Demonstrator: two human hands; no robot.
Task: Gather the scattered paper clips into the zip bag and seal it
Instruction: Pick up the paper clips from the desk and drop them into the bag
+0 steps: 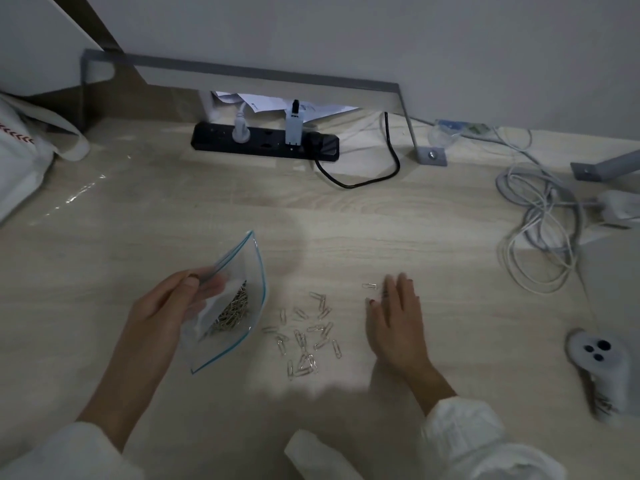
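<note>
A person's left hand (173, 303) pinches the open mouth of one clear, blue-edged zip bag (254, 271) between thumb and curled fingers, holding it tilted above the pale wood-grain desk (138, 202), with a heap of metal paper clips (232, 311) settled in its lower half. The right hand (394, 320) lies palm down and low over the desk, fingers straight, slightly spread and blurred, holding nothing; its fingertips are just beside a single stray clip (370, 286). Between the two hands, right next to the bag, roughly twenty loose paper clips (304, 337) lie scattered on the desk, some overlapping. Both forearms emerge from white sleeves (460, 431). Farther right, one white handheld controller (599, 362) with three dark buttons rests on the desk, and beyond it sits a loose coil of white cables (540, 233). At the back, one black power strip (265, 142) carries a white plug (239, 128) and a grey adapter (292, 129), a black cord (381, 174) looping from its end, beneath a grey metal frame (242, 72). A white cloth bag (20, 157) slumps at the far left.
</note>
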